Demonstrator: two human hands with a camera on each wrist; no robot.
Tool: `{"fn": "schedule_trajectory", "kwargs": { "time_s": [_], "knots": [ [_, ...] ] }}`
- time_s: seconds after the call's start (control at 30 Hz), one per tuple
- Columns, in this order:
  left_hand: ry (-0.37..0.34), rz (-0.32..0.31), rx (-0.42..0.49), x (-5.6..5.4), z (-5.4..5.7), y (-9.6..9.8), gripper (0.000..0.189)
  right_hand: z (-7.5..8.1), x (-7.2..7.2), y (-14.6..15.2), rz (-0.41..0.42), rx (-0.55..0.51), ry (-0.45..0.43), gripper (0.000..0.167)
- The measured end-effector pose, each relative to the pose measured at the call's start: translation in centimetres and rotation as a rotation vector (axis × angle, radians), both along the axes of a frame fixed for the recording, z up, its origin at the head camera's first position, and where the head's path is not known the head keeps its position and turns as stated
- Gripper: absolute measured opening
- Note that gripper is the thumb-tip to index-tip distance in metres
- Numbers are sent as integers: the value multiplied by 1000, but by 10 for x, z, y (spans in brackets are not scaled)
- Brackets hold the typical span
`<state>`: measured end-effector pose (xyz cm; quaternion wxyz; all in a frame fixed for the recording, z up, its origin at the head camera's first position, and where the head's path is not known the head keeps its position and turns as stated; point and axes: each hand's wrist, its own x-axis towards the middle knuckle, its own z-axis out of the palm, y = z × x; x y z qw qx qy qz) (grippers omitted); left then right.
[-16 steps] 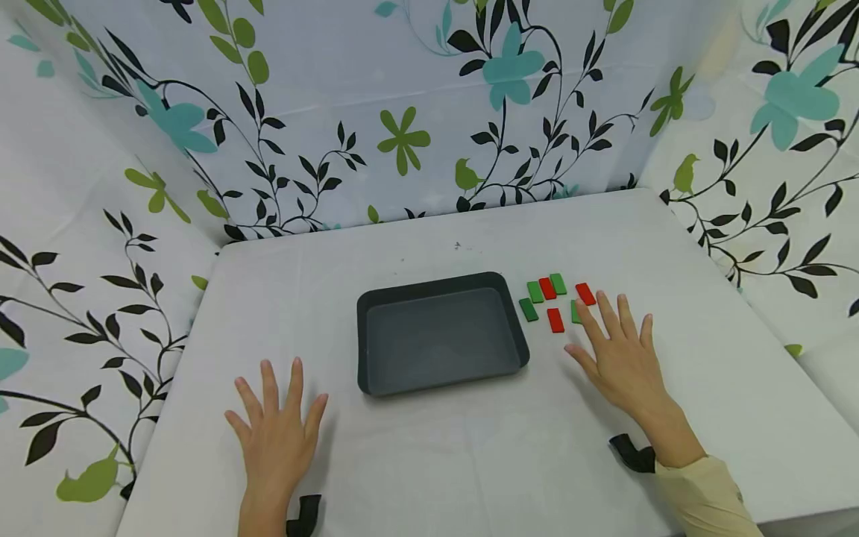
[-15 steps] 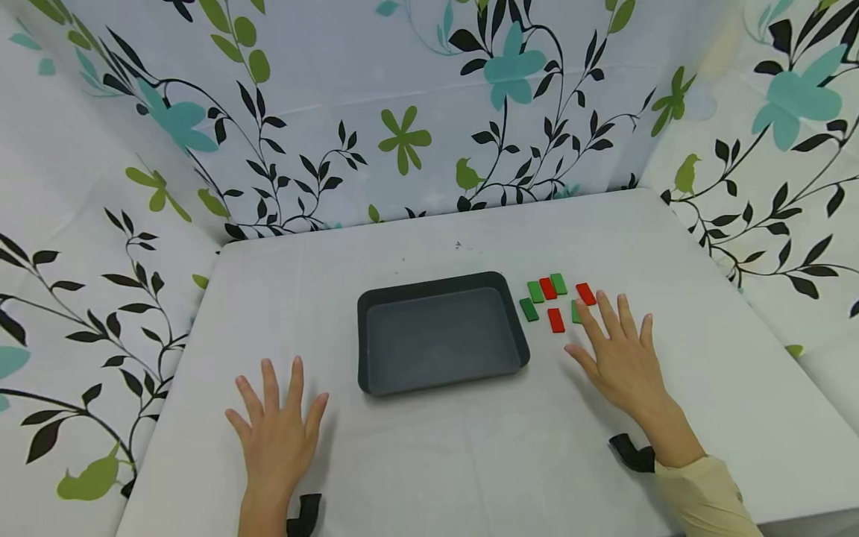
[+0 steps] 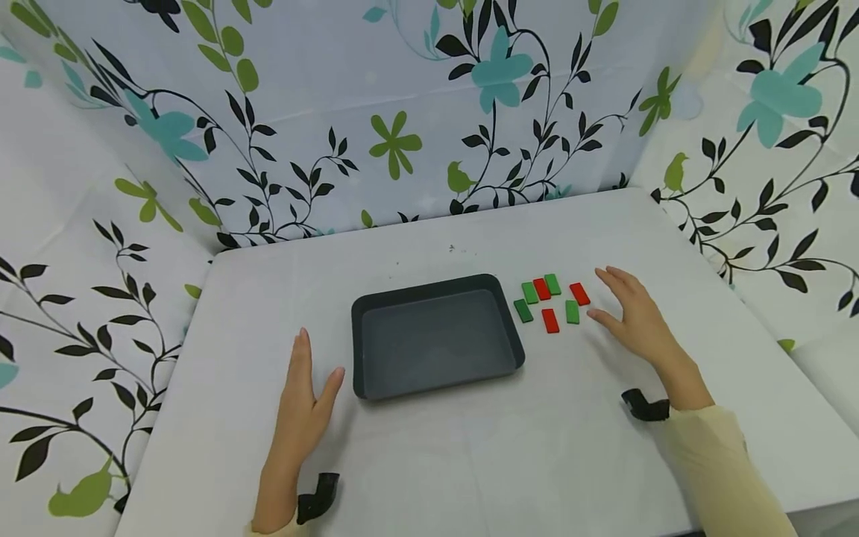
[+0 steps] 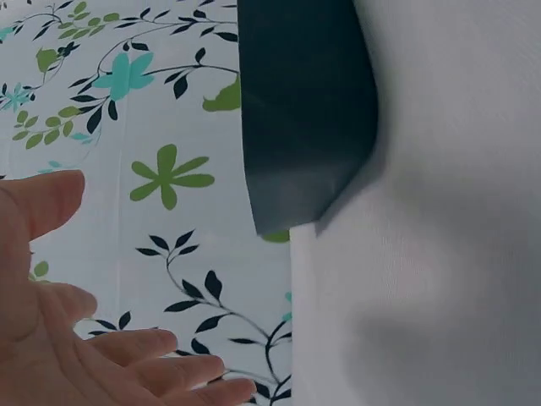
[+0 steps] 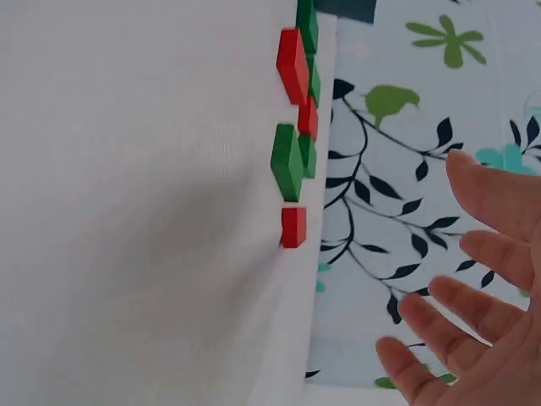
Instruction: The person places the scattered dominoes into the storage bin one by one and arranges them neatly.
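Observation:
A dark grey rectangular baking tray (image 3: 439, 385) lies in the middle of the white table. Right of it, several small red and green blocks lie flat in a loose group, among them a red block (image 3: 580, 294) and a green block (image 3: 572, 312) at the group's right side. My right hand (image 3: 637, 317) hovers just right of these blocks, fingers relaxed and thumb apart, holding nothing. To the left of the tray, my left hand (image 3: 298, 406) is raised on edge with straight fingers and thumb spread, also holding nothing. The left wrist view shows its fingers (image 4: 135, 347) near the tray's end.
The white table (image 3: 483, 462) ends at a patterned curtain (image 3: 403, 74) at the back, with more of the same cloth on both sides. A black wrist mount (image 3: 318, 498) sticks out from the left wrist, another black mount (image 3: 646, 405) from the right.
Both hands have turned from palms down to thumbs up and lifted. The left moved right and forward toward the tray; the right shifted slightly right, uncovering the green block. The view moved slightly.

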<state>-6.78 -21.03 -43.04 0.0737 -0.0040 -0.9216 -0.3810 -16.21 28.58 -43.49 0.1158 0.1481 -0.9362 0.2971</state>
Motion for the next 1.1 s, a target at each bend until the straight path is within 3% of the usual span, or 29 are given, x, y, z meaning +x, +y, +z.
{"fn": "schedule_trajectory", "kwargs": {
  "time_s": [0.1,0.2,0.33,0.5,0.77,0.93,1.1],
  "knots": [
    [10,-57,262,-14,-5,6,79,-2,-22,11,32,-45,-122,67],
    [-30,-93,490,-22,-15,8,77,-5,-41,16,52,-67,-292,67],
    [-102,-125,648,-27,-30,9,71,-12,-57,20,80,-89,-459,68],
    [-127,-147,714,-31,-41,12,63,-19,-66,24,75,-83,-518,66],
    [-154,-138,736,-34,-47,13,54,-25,-69,23,25,-72,-559,61],
    [-163,-143,740,-35,-50,12,52,-25,-70,22,26,-53,-546,57],
    [-217,-121,750,-35,-50,11,51,-26,-70,20,33,-30,-520,53]
  ]
}}
